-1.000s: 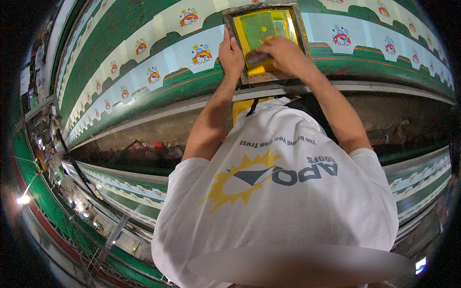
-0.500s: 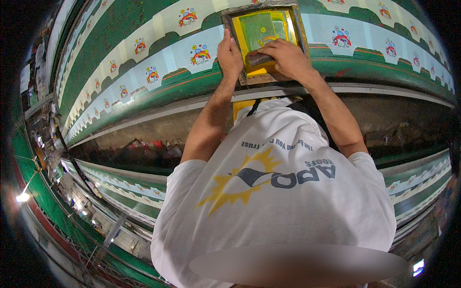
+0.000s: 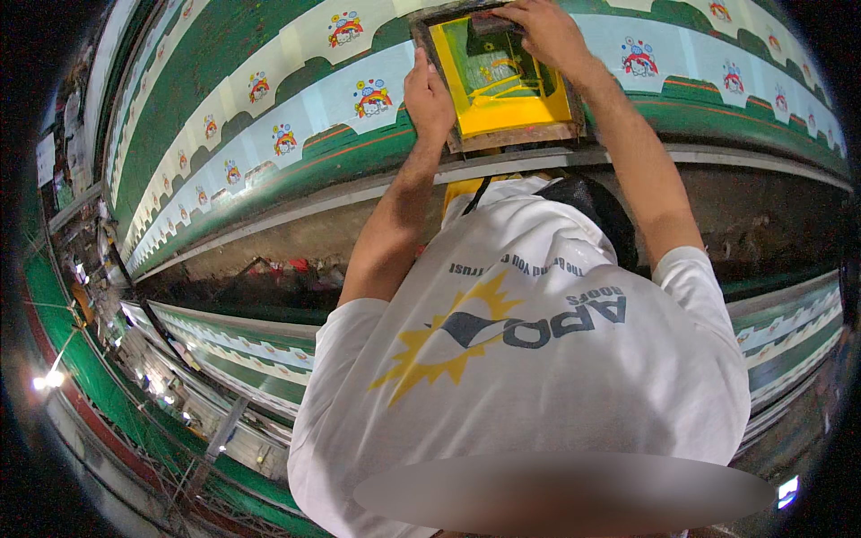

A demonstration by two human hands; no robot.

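A screen-printing frame [image 3: 516, 135] with a dark wooden border lies on the long green table, yellow ink across its mesh. My left hand [image 3: 429, 100] grips the frame's left side, thumb up along the edge. At the frame's far end, my right hand [image 3: 545, 38] is closed around a dark squeegee [image 3: 489, 25], which is partly hidden by shadow and fingers. A printed motif shows faintly through the mesh. Pale cut fabric pieces [image 3: 595, 45] with small colourful rainbow motifs run in rows on both sides of the frame.
The green table [image 3: 359, 154] stretches left and right, with a pale rail [image 3: 359, 186] along its near edge. A dark gap with scraps lies below the rail. Behind me stands another green table [image 3: 242, 354] with similar rows. A lit lamp [image 3: 49, 381] is at far left.
My right hand has pushed the squeegee from the near part of the frame to its far end. Yellow ink now covers the near strip. My left hand stays on the frame.
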